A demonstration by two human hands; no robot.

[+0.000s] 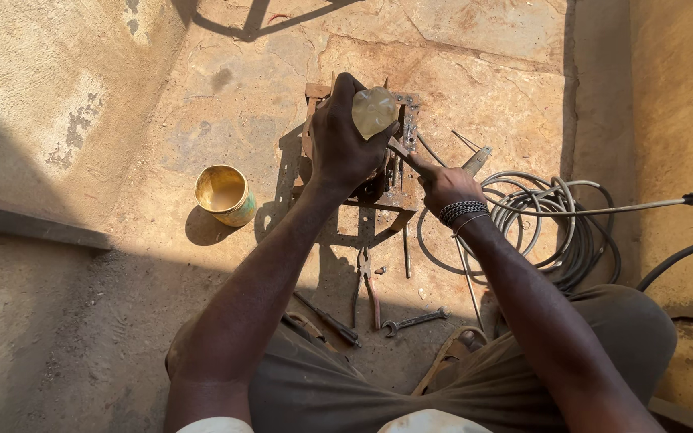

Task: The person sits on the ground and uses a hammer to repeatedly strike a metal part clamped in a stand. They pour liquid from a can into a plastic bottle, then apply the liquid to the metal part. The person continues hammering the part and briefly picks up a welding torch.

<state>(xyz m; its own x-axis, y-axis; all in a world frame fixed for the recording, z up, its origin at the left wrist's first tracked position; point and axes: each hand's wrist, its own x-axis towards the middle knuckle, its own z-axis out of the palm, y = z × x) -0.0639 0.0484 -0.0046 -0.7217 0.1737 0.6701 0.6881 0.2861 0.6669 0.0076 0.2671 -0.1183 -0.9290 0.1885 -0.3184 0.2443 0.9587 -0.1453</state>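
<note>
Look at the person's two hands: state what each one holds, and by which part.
Left hand: pale translucent piece, gripped at its lower edge. Right hand: slim tool, by its rear end.

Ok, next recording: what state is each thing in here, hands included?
left hand: closed on a translucent plastic piece, above the metal frame
right hand: gripping a thin tool, tip at the frame
metal frame: rusty, lying on the ground
tin can: upright, open
pliers: lying on the ground, untouched
spanner: lying flat, untouched
cable: coiled on the ground

Both hands (345, 140) (448, 186) forward, closed in grips.
</note>
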